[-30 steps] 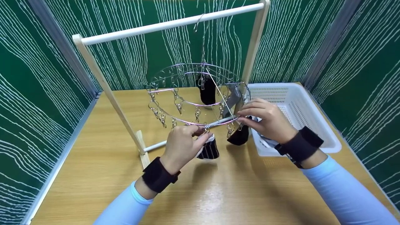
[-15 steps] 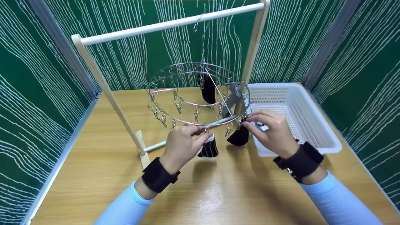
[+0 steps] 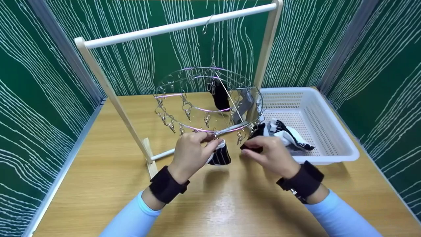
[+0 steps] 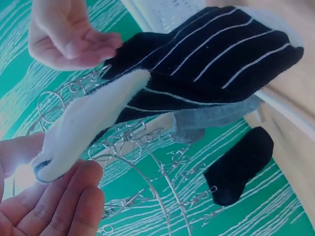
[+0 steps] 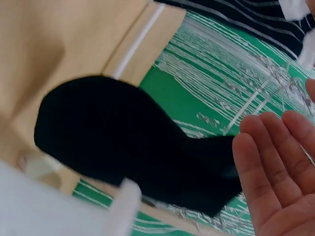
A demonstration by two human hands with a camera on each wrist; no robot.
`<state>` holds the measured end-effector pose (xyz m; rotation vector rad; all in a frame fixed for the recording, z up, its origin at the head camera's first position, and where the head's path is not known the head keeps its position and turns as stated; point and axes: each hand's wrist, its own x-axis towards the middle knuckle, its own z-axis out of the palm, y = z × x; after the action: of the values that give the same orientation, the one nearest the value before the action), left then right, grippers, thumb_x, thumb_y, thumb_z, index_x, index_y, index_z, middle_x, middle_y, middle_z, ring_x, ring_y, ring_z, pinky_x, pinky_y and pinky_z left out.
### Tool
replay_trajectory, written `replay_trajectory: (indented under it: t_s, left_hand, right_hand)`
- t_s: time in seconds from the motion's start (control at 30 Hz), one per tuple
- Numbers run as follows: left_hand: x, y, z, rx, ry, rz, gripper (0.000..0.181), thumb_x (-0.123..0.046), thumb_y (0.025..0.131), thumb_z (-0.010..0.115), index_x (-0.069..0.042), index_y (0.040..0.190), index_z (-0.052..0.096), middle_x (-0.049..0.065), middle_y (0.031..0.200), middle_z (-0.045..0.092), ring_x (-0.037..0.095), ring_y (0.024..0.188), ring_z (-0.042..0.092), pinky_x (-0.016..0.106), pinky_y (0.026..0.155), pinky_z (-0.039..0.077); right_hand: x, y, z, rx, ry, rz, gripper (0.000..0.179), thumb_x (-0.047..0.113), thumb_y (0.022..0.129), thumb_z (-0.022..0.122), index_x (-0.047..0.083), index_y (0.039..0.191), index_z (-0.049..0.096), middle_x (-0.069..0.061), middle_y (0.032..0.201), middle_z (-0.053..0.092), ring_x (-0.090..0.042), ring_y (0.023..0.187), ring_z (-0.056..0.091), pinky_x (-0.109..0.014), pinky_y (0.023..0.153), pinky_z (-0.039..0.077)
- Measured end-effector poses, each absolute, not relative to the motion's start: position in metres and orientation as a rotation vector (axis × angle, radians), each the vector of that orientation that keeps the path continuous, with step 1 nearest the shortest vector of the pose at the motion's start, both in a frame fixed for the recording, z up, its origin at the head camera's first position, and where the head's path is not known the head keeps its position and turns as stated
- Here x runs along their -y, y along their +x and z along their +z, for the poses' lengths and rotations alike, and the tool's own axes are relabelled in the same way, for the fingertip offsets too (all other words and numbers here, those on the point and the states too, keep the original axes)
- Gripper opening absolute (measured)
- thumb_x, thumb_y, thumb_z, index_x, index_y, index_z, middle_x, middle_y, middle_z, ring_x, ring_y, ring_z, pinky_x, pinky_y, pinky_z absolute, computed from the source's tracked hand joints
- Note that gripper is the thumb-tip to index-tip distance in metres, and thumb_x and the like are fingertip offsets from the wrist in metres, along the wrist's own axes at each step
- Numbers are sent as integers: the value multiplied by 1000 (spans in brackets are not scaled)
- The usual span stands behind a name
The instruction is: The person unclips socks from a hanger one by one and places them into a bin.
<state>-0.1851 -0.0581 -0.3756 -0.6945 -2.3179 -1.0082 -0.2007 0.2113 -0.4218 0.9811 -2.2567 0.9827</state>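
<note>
The right hand (image 3: 273, 153), fingers loosely extended, has dropped from the round silver metal hanger (image 3: 212, 111) to beside the plain black sock (image 5: 118, 132), which apparently hangs unaided; the left hand (image 3: 194, 151) pinches the white-striped black sock (image 3: 221, 156) at the hanger's front.

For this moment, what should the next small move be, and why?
Probably bring the right hand across to help fasten the striped sock to the round hanger. The left hand pinches that sock's white end at the hanger's rim, while the right, beside the black sock, appears free. I cannot tell whether the striped sock is already fastened.
</note>
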Motion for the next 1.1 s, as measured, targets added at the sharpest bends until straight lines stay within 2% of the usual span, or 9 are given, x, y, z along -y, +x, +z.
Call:
replay_trajectory:
  t_s: [0.2,0.4,0.57,0.63,0.7,0.8,0.87,0.97,1.1]
  left_hand:
    - [59,-184,-374,2324,-699,-1020,15,-18,94,85,-4,91,83,7,87,84,19,72,78,38,65,59]
    - [58,-184,-375,2352,-688,-1039,16,-19,96,83,-3,92,83,8,88,84,21,78,80,39,68,61]
    - [58,-184,-375,2361,-690,-1052,17,-19,97,82,-3,92,82,8,87,84,22,79,80,38,69,60]
    - [58,-184,-375,2361,-689,-1061,18,-19,97,82,-2,91,82,8,87,83,22,78,80,39,69,60]
    - [57,-184,-375,2362,-686,-1071,18,-19,97,82,-2,91,82,8,86,83,22,78,80,38,69,61]
    - [56,-184,-376,2361,-685,-1079,18,-19,96,83,-2,91,81,9,86,83,22,77,79,38,68,61]
    - [56,-184,-377,2358,-687,-1083,17,-18,96,83,-2,91,81,9,85,83,21,75,79,38,67,60]
    - [55,-184,-377,2352,-689,-1093,16,-17,96,83,-1,92,80,9,85,83,20,74,78,38,66,61]
    - [54,-183,-376,2344,-691,-1116,14,-14,95,83,-1,92,79,9,84,82,21,75,79,38,66,61]
  right_hand:
    - [-194,-201,-435,2330,988,1145,21,0,84,90,-3,103,81,-18,98,82,-31,83,80,-38,77,68]
    - [-180,-204,-448,2405,983,1416,27,1,90,85,-12,113,77,-28,109,80,-41,92,81,-46,80,68]
    - [-170,-207,-453,2430,966,1580,30,-1,94,80,-15,119,73,-31,116,78,-45,101,80,-39,83,68]
    - [-167,-208,-453,2427,969,1649,31,-2,95,79,-16,121,72,-31,118,77,-41,104,80,-33,85,67]
    - [-164,-209,-454,2404,977,1704,29,-3,96,77,-16,122,72,-31,117,77,-30,105,81,-27,87,65]
    - [-161,-209,-456,2334,1005,1745,22,-7,96,74,-17,116,74,-31,109,78,-9,98,78,-20,85,63]
    - [-160,-209,-457,2281,1019,1752,16,-10,95,73,-17,109,75,-32,101,78,1,90,73,-16,80,62]
    - [-159,-209,-458,2219,1040,1739,10,-13,93,72,-16,102,77,-31,93,78,4,81,69,-14,72,60]
    - [-159,-208,-456,2183,1055,1712,8,-14,92,73,-15,99,77,-30,89,78,4,78,69,-14,69,59]
